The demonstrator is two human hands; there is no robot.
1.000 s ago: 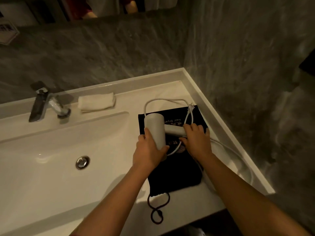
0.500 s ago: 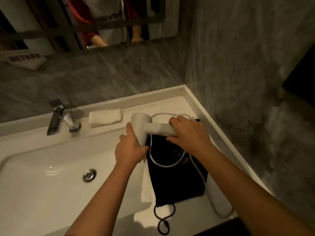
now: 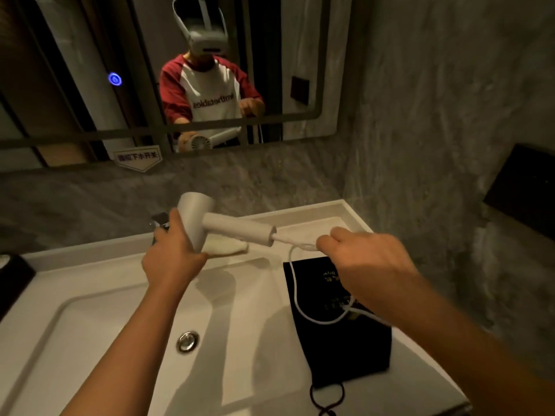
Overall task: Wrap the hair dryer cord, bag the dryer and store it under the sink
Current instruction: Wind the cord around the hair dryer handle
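Holding the dryer clear of the counter, cord end in hand; entries run near to far.

- Drawstring (image 3: pixel 328 399): dark loop curled at the front edge of the counter (image 3: pixel 270 394), attached to the bag.
- Bag (image 3: pixel 339 343): black, lying flat on the counter just right of the basin (image 3: pixel 90 340). It looks empty.
- Drain (image 3: pixel 187 340): in the basin floor, left of the bag.
- Cord (image 3: pixel 295 292): white, hanging in one slack loop from the handle end down across the bag, then passing under the right forearm. Plug not in view. No turns around the handle.
- Left hand (image 3: pixel 172 259): fingers curled round the dryer's barrel, carrying its weight.
- Right hand (image 3: pixel 360 259): fingers curled, pinching the cord just past the end of the handle.
- Dryer (image 3: pixel 210 223): white, in the air above the back of the basin, handle pointing right toward the right hand.
- Towel (image 3: pixel 228 249): folded, on the ledge behind, partly hidden by the dryer.
- Faucet (image 3: pixel 159 220): mostly hidden behind the left hand.
- Mirror (image 3: pixel 300 70): shows the person and the dryer's rear grille.

Progress, as judged: early. Wrapping appears about to start. All of the winding is left, then bagging, cinching the drawstring, and stowing under the sink, which is out of view.
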